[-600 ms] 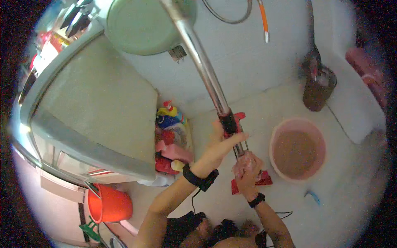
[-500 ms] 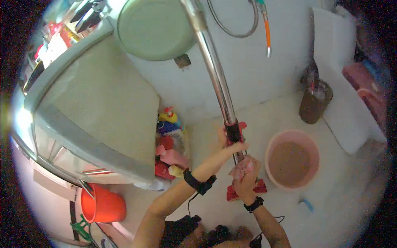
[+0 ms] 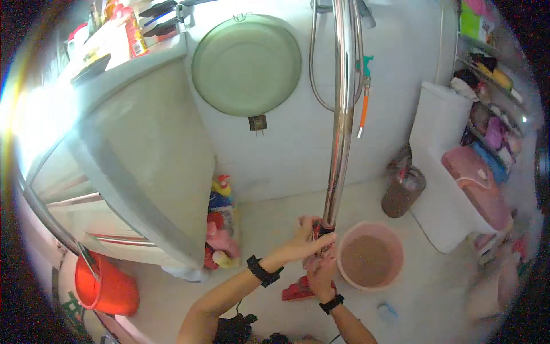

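Note:
A mop with a long shiny metal pole (image 3: 342,114) stands tilted in front of me, its red head (image 3: 298,289) down at the floor. My left hand (image 3: 303,243) is closed round the lower pole near its red and black fitting. Just below it, my right hand (image 3: 322,278) is closed on a crumpled pinkish cloth (image 3: 319,261) pressed against the pole. The cloth's exact kind is hard to make out. A pink basin (image 3: 342,265) holding murky brown water stands beside the right hand.
A white toilet (image 3: 438,215) and a brown bin (image 3: 403,192) stand at right. Bottles and pink containers (image 3: 222,238) sit beside the cabinet (image 3: 149,143). An orange-red bucket (image 3: 112,289) is at lower left. A small blue object (image 3: 387,311) lies on the floor; a green basin (image 3: 246,66) hangs on the wall.
The view has shifted, showing more of the wall and shelves. The pole has swung more upright, and my hands have come closer together on it, still gripping.

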Tool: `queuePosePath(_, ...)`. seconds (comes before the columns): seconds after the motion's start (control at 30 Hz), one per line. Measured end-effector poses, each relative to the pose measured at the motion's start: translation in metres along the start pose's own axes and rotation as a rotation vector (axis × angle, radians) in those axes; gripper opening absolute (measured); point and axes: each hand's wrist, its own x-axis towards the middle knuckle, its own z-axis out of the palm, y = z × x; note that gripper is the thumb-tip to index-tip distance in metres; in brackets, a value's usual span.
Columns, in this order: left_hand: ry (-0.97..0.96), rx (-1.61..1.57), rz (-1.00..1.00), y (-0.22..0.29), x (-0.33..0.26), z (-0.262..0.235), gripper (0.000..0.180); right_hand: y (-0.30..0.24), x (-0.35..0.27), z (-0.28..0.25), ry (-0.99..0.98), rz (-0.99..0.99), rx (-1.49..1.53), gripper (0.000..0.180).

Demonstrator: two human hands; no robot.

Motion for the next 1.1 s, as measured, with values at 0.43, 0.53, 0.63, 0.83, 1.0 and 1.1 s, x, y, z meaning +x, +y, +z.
queuePosePath(0.43, 0.003, -0.003, 0.061, -0.036, -0.023, 0.008, 0.037, 0.035, -0.124, 0.057, 0.071, 0.023, 0.281, 0.027)
queuePosePath(0.53, 0.043, 0.037, 0.100, -0.034, -0.034, 0.009, 0.035, 0.055, -0.110, 0.062, 0.499, 0.201, 0.102, 0.042)
queuePosePath(0.63, 0.039, 0.060, 0.109, -0.035, -0.041, 0.008, 0.037, 0.038, -0.005, 0.010, 0.417, 0.108, 0.657, 0.044)
queuePosePath(0.83, -0.001, 0.068, 0.101, -0.051, -0.034, 0.009, 0.042, -0.040, 0.103, -0.051, 0.018, 0.214, 0.828, 0.043)
queuePosePath(1.0, -0.014, -0.218, 0.182, -0.080, -0.022, 0.004, 0.046, -0.024, 0.078, -0.007, 0.246, -0.076, 0.438, 0.036)
queuePosePath(1.1, -0.009, -0.175, 0.338, -0.051, 0.015, -0.019, 0.043, -0.041, 0.101, -0.047, -0.014, -0.249, -0.058, 0.035)
